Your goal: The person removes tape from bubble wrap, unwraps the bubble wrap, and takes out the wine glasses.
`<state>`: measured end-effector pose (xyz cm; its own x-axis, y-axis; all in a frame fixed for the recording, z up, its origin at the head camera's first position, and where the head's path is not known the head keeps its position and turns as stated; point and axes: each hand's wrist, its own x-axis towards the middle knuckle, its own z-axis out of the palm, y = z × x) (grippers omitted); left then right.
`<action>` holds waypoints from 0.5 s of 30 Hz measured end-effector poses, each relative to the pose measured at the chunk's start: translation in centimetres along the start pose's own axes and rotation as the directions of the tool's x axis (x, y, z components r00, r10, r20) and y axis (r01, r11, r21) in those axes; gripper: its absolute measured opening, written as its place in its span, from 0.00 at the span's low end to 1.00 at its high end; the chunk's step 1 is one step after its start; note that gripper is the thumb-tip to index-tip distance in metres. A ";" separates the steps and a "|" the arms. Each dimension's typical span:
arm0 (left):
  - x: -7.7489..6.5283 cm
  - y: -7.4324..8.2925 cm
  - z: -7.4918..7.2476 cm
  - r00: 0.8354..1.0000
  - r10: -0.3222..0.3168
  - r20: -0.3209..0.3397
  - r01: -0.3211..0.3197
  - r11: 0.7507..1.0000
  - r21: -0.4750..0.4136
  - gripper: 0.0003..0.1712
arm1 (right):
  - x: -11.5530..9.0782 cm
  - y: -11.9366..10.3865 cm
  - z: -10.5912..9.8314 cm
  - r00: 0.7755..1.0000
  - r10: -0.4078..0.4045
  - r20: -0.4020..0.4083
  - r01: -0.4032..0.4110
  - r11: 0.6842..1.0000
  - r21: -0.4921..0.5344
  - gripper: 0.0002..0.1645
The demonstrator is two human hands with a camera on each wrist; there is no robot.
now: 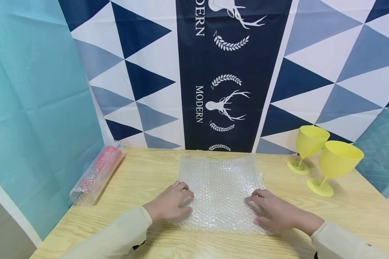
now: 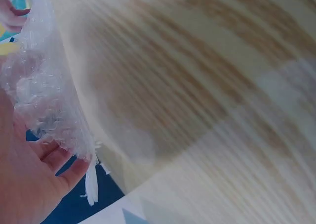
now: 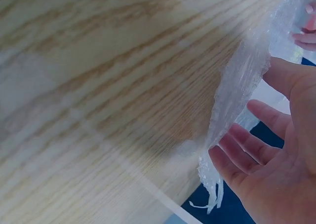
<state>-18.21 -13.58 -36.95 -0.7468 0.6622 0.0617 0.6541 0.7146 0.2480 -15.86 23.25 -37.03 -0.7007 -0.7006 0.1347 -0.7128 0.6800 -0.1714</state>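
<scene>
A clear sheet of bubble wrap [image 1: 220, 190] lies flat on the wooden table in front of me, reaching almost to the patterned backdrop. My left hand [image 1: 173, 202] rests at its left edge with loosely bent fingers. On the opposite edge is my right hand [image 1: 275, 212], its fingertips touching the plastic. The left wrist view has the fingers [image 2: 74, 172] against the wrap's side, near a ragged strip. In the right wrist view, the fingers [image 3: 252, 142] are spread and fairly straight along the sheet's border.
A pink object [image 1: 100, 165] rolled in bubble wrap lies at the table's left edge. Two yellow goblets [image 1: 312, 140] stand upright on the right side. Behind the table [image 1: 149, 167] hangs a cloth [image 1: 227, 72] with triangles and deer heads.
</scene>
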 end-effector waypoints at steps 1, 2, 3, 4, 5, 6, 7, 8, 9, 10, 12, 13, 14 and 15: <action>0.0 0.0 -0.1 1.000 -0.001 -0.006 0.001 1.000 0.000 0.21 | 0.0 -0.1 -0.1 1.000 0.002 0.006 -0.002 1.000 0.003 0.30; 0.0 0.1 -0.2 1.000 -0.001 -0.014 0.001 1.000 -0.001 0.21 | 0.0 -0.1 -0.1 1.000 0.004 0.012 -0.004 1.000 0.008 0.29; -0.1 0.2 -0.4 1.000 -0.003 -0.021 0.003 1.000 -0.007 0.21 | 0.0 -0.2 -0.2 1.000 0.005 0.017 -0.006 1.000 0.013 0.29; -0.1 0.2 -0.5 0.999 -0.003 -0.032 0.003 1.000 -0.010 0.20 | 0.0 -0.2 -0.3 1.000 0.008 0.023 -0.008 1.000 0.017 0.29; -0.1 0.3 -0.6 0.999 -0.005 -0.044 0.004 1.000 -0.018 0.20 | 0.0 -0.3 -0.3 1.000 0.009 0.027 -0.009 1.000 0.019 0.28; -0.2 0.3 -0.8 0.998 -0.004 -0.059 0.003 1.000 -0.027 0.19 | 0.0 -0.3 -0.3 0.999 0.010 0.031 -0.011 1.000 0.021 0.28; -0.2 0.4 -1.0 0.997 -0.005 -0.075 0.002 0.999 -0.042 0.19 | 0.1 -0.3 -0.4 0.999 0.013 0.036 -0.014 1.000 0.022 0.28; -0.2 0.5 -1.2 0.996 -0.007 -0.091 0.002 0.999 -0.055 0.18 | 0.1 -0.3 -0.4 0.999 0.017 0.041 -0.017 1.000 0.024 0.29; -0.3 0.6 -1.5 0.994 -0.010 -0.106 0.003 0.998 -0.068 0.17 | 0.1 -0.4 -0.5 0.999 0.019 0.045 -0.020 0.999 0.025 0.29; -0.4 0.7 -1.8 0.992 -0.012 -0.123 0.002 0.997 -0.081 0.17 | 0.0 -0.4 -0.5 0.998 0.023 0.051 -0.025 0.999 0.028 0.29; -0.6 0.7 -2.5 0.987 -0.012 -0.161 -0.006 0.994 -0.109 0.16 | 0.0 -0.4 -0.5 0.998 0.029 0.058 -0.031 0.999 0.032 0.29; -0.6 0.6 -2.7 0.982 -0.009 -0.189 -0.014 0.993 -0.118 0.15 | 0.0 -0.4 -0.5 0.998 0.030 0.058 -0.032 0.999 0.032 0.29; -0.7 0.4 -3.0 0.977 -0.011 -0.213 -0.016 0.992 -0.125 0.15 | 0.0 -0.4 -0.5 0.998 0.028 0.057 -0.030 0.999 0.032 0.29; -0.8 0.2 -3.2 0.971 -0.014 -0.239 -0.018 0.991 -0.131 0.15 | 0.0 -0.4 -0.5 0.998 0.027 0.053 -0.028 0.999 0.030 0.29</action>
<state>-17.84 -14.72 -33.84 -0.7632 0.5786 0.2879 0.6458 0.6673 0.3710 -15.63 23.07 -36.48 -0.7169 -0.6928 0.0780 -0.6916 0.6927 -0.2046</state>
